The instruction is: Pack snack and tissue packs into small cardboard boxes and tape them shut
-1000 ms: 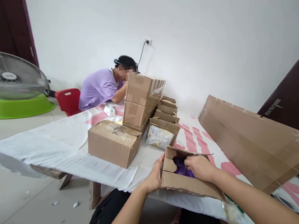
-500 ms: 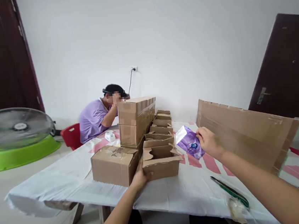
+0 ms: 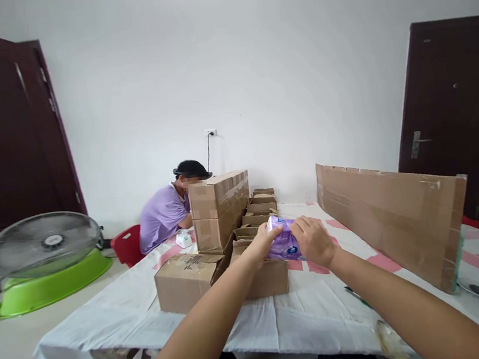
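A purple and white tissue pack (image 3: 281,245) is held in the air between both hands. My left hand (image 3: 263,244) grips its left end, thumb across the top. At the other end my right hand (image 3: 314,241) is closed around it. Just behind and below the pack is the nearest small cardboard box (image 3: 267,282), partly covered by my left forearm and hand. Its opening is mostly hidden. More open boxes (image 3: 262,207) stand in a row behind it, leading toward the wall.
A flapped carton (image 3: 186,282) and stacked long cartons (image 3: 208,228) stand left of the row. A tall cardboard panel (image 3: 389,215) rises on the right. A utility knife (image 3: 357,295) lies partly under my right forearm. A person (image 3: 164,216) sits beyond the cartons, near a fan (image 3: 49,242).
My left hand has left the nearest box and now grips the tissue pack. My right hand has brought the pack leftward, in front of the box row. The camera view has shifted slightly.
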Demonstrator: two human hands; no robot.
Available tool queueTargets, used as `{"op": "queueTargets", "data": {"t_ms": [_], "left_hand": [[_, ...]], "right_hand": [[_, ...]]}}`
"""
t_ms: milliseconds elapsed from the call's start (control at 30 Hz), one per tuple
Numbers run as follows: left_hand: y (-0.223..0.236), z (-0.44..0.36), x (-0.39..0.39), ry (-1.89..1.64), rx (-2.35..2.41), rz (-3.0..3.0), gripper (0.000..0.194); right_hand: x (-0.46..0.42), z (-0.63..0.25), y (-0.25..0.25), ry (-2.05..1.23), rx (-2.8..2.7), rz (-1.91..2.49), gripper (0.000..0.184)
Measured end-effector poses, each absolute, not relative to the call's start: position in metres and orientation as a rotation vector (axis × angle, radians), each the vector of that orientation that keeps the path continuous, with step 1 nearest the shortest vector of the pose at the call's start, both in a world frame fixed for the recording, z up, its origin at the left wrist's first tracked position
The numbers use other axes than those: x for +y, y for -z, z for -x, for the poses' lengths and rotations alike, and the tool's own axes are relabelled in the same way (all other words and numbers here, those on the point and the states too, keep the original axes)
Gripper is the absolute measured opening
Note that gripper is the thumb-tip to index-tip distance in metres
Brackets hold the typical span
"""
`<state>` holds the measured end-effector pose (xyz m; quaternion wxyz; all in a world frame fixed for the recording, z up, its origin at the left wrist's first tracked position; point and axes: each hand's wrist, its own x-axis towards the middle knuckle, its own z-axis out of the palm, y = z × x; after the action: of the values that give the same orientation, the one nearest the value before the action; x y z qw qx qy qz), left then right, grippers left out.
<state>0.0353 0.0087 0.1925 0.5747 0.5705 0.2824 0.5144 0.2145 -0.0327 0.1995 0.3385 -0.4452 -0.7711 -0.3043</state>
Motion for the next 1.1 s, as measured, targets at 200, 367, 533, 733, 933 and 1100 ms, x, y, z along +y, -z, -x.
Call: {"op": "queueTargets", "data": {"t_ms": [200, 367, 533, 733, 933, 1100], "left_hand": [[-0.207, -0.042, 0.041, -1.354, 0.598, -1.332, 0.075], [-0.2, -0.043, 0.014, -1.42, 0.473, -1.429, 0.084], [-0.126, -0.035, -0.035, -1.347, 0.5, -1.751, 0.096], [-0.005, 0.004, -0.051, -1.147, 0.703, -1.789, 0.09], [0.008, 0.044, 0.008, -1.27, 0.953, -1.802, 0.079], [0.033, 0.061, 0.038, -1.45, 1.507, -1.825, 0.067]], "right_hand": [[-0.011, -0.236, -0.194, 0.492, -1.67, 1.275, 0.029], [-0.026, -0.215, -0.174, 0.218, -1.542, 1.207, 0.043], [-0.068, -0.195, -0.08, -0.163, -1.258, 1.096, 0.051], [-0.087, -0.187, 0.049, -0.302, -1.36, 1.206, 0.049], [-0.047, -0.169, 0.049, -0.303, -1.622, 1.369, 0.048], [-0.036, -0.163, 0.05, -0.318, -1.726, 1.439, 0.036]]}}
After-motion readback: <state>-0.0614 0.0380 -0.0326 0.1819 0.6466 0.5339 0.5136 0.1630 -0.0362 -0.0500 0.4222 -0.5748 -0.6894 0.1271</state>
